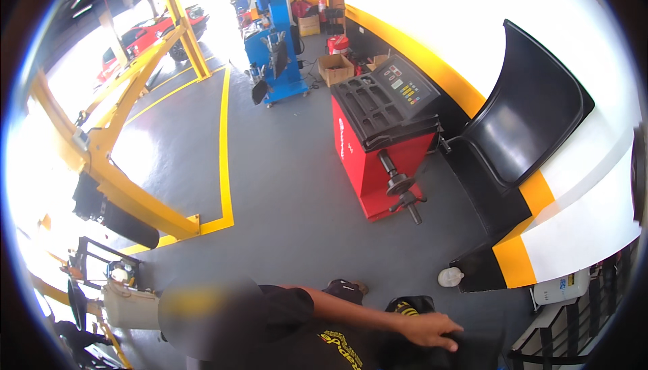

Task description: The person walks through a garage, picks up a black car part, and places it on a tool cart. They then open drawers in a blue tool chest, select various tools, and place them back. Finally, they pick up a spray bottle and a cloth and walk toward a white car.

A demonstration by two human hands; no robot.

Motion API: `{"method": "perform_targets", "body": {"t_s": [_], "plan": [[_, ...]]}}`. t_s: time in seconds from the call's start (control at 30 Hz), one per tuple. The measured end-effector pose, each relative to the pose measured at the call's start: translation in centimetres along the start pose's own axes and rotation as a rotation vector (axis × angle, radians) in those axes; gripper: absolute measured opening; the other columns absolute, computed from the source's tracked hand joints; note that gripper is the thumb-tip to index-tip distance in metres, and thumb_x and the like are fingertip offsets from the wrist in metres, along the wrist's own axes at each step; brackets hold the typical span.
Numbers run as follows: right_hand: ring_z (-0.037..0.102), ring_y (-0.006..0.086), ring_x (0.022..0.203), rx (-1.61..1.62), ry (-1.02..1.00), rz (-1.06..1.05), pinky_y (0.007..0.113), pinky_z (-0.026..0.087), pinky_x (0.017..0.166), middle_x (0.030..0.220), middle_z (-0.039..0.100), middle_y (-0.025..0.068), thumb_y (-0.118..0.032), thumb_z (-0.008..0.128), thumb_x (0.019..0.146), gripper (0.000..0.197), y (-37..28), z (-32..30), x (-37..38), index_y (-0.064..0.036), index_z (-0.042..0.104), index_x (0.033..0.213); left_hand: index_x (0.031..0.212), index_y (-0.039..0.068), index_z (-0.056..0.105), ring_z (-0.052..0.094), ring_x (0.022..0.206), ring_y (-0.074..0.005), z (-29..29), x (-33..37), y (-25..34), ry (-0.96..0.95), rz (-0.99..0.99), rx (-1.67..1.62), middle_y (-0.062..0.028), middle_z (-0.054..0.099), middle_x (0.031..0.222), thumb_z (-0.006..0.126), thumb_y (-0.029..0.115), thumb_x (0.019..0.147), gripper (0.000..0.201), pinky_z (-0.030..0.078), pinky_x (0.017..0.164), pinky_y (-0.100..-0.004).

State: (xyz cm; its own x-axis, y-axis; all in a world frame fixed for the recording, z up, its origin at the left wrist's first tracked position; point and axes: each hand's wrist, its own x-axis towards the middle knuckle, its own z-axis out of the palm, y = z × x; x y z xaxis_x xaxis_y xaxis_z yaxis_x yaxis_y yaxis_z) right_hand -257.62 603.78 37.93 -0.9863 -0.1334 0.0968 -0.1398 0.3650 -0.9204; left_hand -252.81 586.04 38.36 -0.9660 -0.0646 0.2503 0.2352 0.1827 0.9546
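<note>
Neither of my own hands shows. A person in a black shirt [297, 343] with yellow lettering is close by at the lower edge, the upper part blurred. That person's bare arm [364, 315] stretches to the right, and its hand [432, 331] has the fingers partly bent over a dark shape [472, 343] that I cannot make out. Beneath the arm are a dark shoe [347, 290] and a black item with yellow stripes [409, 306]. Beyond stands a red wheel balancer [351, 161] with a black tray top, a shaft [398, 182] and a curved black wheel guard [520, 120].
Yellow lift posts [142, 198] rise at the left, with yellow floor lines [226, 140] and a red car [138, 39] behind. A blue tyre changer [283, 76] and a cardboard box [335, 70] stand farther back. A white container [450, 276] sits near the right wall beside a dark rack [574, 326].
</note>
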Motion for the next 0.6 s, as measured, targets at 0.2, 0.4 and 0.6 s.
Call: {"method": "perform_targets", "body": {"t_s": [0.2,0.4,0.6], "plan": [[0.052,0.0167,0.096,0.009,0.330,0.235,0.034,0.045,0.084,0.108,0.055,0.0051,-0.039,0.069,0.103,0.042,1.5,-1.8,-2.0,-0.0009,0.060,0.119,0.116,-0.002,0.063,0.066,0.089,-0.0338,-1.3,5.2,-3.3,-0.253,-0.009,0.127,-0.0170,0.069,0.090,0.064,0.038,0.103,0.042,0.051,0.077,-0.0443],[0.047,0.0084,0.090,0.380,0.494,0.508,0.029,0.042,0.078,0.095,0.052,-0.0043,-0.031,0.068,0.105,0.025,2.6,0.9,-4.8,-0.0063,0.063,0.109,0.081,0.001,0.065,0.051,0.071,-0.0063,-4.9,7.5,-4.4,-0.331,-0.463,-0.031,0.0042,0.058,0.075,0.068,0.052,0.102,0.056,0.045,0.062,-0.0328],[0.058,0.0131,0.107,0.633,0.837,0.575,0.032,0.048,0.097,0.115,0.067,0.0040,-0.038,0.065,0.106,0.047,4.6,-3.2,-5.7,0.0022,0.063,0.131,0.119,-0.007,0.068,0.061,0.092,-0.0113,6.4,13.5,-3.9,-0.670,-0.523,-0.011,-0.0050,0.070,0.100,0.064,0.038,0.105,0.047,0.049,0.083,-0.0274]]}}
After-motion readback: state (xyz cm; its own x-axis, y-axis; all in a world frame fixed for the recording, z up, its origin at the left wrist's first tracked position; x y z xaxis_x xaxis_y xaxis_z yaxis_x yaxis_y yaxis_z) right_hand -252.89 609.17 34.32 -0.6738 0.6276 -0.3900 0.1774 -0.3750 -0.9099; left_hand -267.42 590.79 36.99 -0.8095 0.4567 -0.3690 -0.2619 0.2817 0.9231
